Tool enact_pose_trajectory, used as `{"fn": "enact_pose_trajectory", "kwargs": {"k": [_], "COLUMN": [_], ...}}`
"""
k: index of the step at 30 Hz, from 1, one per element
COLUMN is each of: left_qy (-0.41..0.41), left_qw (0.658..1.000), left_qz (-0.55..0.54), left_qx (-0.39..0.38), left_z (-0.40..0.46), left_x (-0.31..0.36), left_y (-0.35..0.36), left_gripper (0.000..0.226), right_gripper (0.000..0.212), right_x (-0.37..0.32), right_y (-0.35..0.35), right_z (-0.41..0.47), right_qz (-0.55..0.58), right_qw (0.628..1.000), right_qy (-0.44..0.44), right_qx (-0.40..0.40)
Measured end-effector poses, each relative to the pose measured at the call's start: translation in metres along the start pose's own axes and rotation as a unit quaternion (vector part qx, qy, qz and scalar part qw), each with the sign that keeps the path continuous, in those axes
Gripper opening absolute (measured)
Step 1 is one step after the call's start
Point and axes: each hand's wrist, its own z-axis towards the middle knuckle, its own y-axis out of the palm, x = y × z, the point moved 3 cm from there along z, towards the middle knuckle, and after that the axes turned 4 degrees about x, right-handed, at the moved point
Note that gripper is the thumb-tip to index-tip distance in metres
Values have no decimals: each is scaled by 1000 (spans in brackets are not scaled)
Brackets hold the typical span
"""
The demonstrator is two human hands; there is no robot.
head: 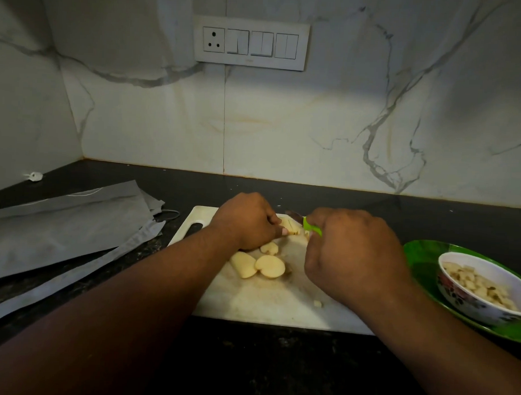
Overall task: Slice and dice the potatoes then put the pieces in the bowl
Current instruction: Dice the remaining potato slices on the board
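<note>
At the far left, crumpled grey bags [60,220] of thin, creased material lay on the dark speckled surface [247,359]. Beside them sat the white cutting board [264,304], flat, stained and scuffed, with a slot handle at its far left corner.

The step in hand looked like dicing. The left hand [246,220] curled its fingers over a cluster of pale potato strips [290,228], pinning them to the board. Nearer the camera lay three uncut potato slices [268,265], smooth, pale yellow and rounded. The right hand [352,253] gripped the knife [311,227] by its bright green handle, fingers wrapped round it; only a dark stretch of blade showed above the strips. One stray cube [317,303] rested near the board's front edge.

At the right, a white floral bowl [456,295], already holding diced pieces, stood on a glossy green plate [419,256].

The next move probably called for short cross-cuts through the strips, knuckles kept back from the blade.
</note>
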Motion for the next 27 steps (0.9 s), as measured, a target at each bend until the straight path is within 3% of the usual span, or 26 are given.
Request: {"fn": "enact_pose_trajectory", "kwargs": {"k": [6, 17, 27], "left_qy": [-8, -2, 5], "left_qw": [1000, 1000, 999], "left_qz": [-1, 9, 25], "left_qx": [-1, -6, -24], "left_z": [-2, -3, -1], "left_x": [0, 1, 1], "left_y": [0, -2, -7], "left_gripper": [27, 29, 25], "right_gripper": [25, 25, 24], "right_x": [-6, 3, 6], "right_y": [12, -27, 14], "right_z": [1, -14, 4], "right_qz": [6, -17, 21], "right_qw": [999, 1000, 1000], "right_qy": [-9, 12, -2], "right_qx": [-53, 2, -7]}}
